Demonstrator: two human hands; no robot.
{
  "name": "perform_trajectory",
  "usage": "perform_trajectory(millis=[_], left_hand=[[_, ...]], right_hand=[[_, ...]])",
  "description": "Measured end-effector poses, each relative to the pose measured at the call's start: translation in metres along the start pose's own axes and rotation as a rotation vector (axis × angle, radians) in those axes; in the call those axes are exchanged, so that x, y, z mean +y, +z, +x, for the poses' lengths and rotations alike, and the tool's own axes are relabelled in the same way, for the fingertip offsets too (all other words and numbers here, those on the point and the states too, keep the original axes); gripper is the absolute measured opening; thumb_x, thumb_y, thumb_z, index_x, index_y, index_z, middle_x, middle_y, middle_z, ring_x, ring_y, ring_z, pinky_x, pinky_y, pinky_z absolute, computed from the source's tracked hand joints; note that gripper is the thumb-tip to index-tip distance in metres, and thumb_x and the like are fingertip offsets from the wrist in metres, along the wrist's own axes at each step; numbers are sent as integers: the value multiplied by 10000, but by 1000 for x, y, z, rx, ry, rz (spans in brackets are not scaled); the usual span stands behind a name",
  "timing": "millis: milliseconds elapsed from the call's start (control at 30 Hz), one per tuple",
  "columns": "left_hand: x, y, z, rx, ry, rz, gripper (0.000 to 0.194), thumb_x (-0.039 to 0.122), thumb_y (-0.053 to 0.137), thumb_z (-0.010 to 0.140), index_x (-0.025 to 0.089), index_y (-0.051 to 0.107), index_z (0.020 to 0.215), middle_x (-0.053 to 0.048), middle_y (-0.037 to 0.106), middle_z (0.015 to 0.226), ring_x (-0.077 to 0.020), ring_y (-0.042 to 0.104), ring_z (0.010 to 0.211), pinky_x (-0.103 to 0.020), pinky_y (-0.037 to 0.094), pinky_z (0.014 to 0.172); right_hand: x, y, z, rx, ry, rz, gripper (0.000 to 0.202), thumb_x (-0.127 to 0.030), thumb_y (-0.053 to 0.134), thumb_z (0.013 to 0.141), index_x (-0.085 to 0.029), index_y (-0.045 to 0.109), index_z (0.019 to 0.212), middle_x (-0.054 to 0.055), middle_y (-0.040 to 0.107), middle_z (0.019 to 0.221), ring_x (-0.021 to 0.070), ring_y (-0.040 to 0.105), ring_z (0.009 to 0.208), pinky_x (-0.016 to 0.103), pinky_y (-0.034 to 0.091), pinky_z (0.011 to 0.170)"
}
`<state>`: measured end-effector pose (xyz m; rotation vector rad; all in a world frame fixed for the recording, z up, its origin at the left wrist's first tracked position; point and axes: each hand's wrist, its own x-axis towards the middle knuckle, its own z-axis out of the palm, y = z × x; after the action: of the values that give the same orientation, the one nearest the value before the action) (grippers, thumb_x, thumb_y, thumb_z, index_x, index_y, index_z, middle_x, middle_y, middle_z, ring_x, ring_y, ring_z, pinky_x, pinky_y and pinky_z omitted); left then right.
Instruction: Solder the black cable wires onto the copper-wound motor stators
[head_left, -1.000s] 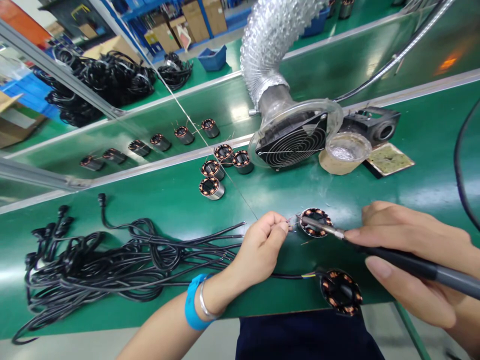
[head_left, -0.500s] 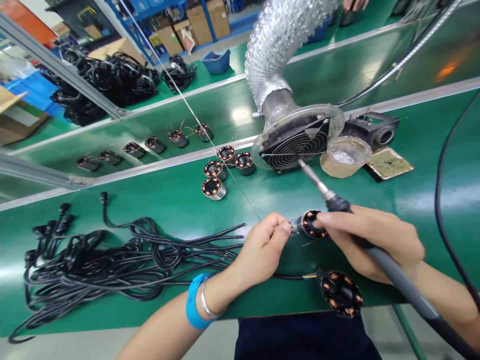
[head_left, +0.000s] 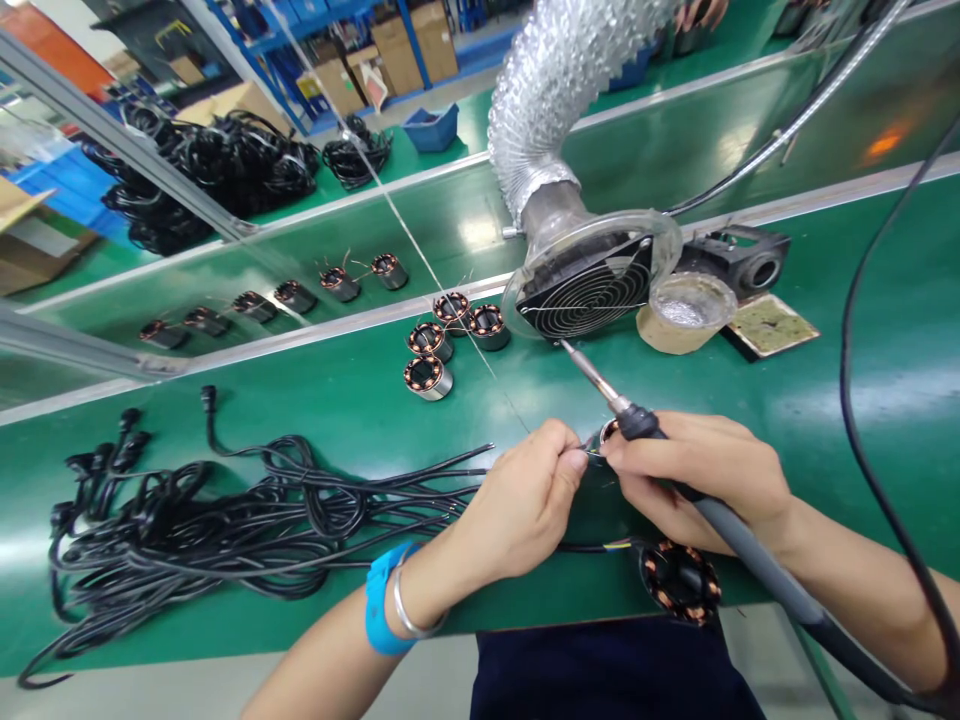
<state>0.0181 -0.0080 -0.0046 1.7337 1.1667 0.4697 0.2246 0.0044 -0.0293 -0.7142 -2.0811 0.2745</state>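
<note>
My right hand (head_left: 697, 480) is wrapped round a soldering iron (head_left: 600, 380), whose metal tip points up and left, just below the fan grille. Beneath those fingers a copper-wound motor stator (head_left: 607, 432) is mostly hidden. My left hand (head_left: 529, 500) pinches thin wires (head_left: 589, 449) at that stator's left side; the fingers cover their ends. Nearer the table edge lies another stator (head_left: 681, 582), with a black cable running from it under my left wrist. Several more stators (head_left: 427, 378) stand in a group behind my hands.
Black cables (head_left: 300, 530) are heaped at the left. A fume fan (head_left: 589, 295) with a foil duct (head_left: 555, 90) stands behind the hands, beside a round tub (head_left: 686, 312) and a sponge tray (head_left: 772, 325). The iron's cord (head_left: 855, 400) loops at the right. Another person's hand (head_left: 701, 14) shows at the top.
My right hand has moved left with the soldering iron, closer to my left hand, and now covers more of the stator. My left hand still pinches the wires.
</note>
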Motion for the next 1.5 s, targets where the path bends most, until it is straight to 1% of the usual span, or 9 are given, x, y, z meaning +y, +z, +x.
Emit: perform_trajectory(millis=[167,333,533,700,833,933,1100,1300,1500], left_hand=[[-4,0,4,-13,-28,-104,282,388,346,1057,217,415,844,44,430,724,-137,390,679,-289,301,642],[-9,2,4,-17,-69,-216,321,449,362,1054,213,449,854,57,393,685,-127,355,644,-277,294,608],[-8,4,3,26,-25,-158,254,405,371,1061,207,520,1007,48,465,735,-125,422,685,-271,336,660],[-12,7,6,105,45,-125,195,330,425,1037,196,524,936,44,499,744,-115,438,683,-256,350,658],[-16,10,11,173,-56,-296,247,366,487,997,191,516,825,62,427,652,-107,374,612,-248,316,587],[-15,11,15,207,-78,-385,254,353,524,962,189,506,769,68,418,617,-97,353,581,-240,292,558],[-10,10,19,259,-101,-322,215,324,551,930,177,562,773,63,469,614,-87,380,563,-229,293,548],[-10,8,21,267,-125,-278,196,313,566,909,173,622,785,60,476,595,-87,402,559,-223,309,549],[-12,8,22,273,-107,-255,181,302,584,896,173,654,790,51,499,614,-91,416,579,-221,338,571]], right_hand=[[-2,2,0,-45,-60,-12,256,-47,594,899,-211,636,1091,-20,598,710,115,515,574,244,429,542],[0,3,1,-9,-32,34,264,-41,599,908,-204,631,1113,-1,642,759,123,593,626,242,481,585],[2,5,1,-10,28,33,304,-26,549,931,-226,606,1153,-1,662,813,126,623,675,234,497,613],[11,12,7,-40,2,-8,315,-41,459,942,-227,594,1159,-5,580,773,132,555,653,242,459,596],[18,14,17,-45,-38,31,276,-39,500,946,-209,598,1140,11,649,837,124,585,690,230,485,619],[17,6,19,-18,-12,27,275,-35,536,951,-220,622,1134,-1,673,826,111,612,678,218,506,628],[4,-23,12,32,123,69,402,-148,597,948,-257,616,1334,34,717,909,170,654,707,303,521,604],[2,-37,2,152,340,162,202,-202,635,889,-282,724,1051,10,704,824,196,624,643,338,448,513],[0,-34,3,124,345,170,176,-175,606,880,-276,690,997,-11,705,839,186,624,645,343,467,544]])
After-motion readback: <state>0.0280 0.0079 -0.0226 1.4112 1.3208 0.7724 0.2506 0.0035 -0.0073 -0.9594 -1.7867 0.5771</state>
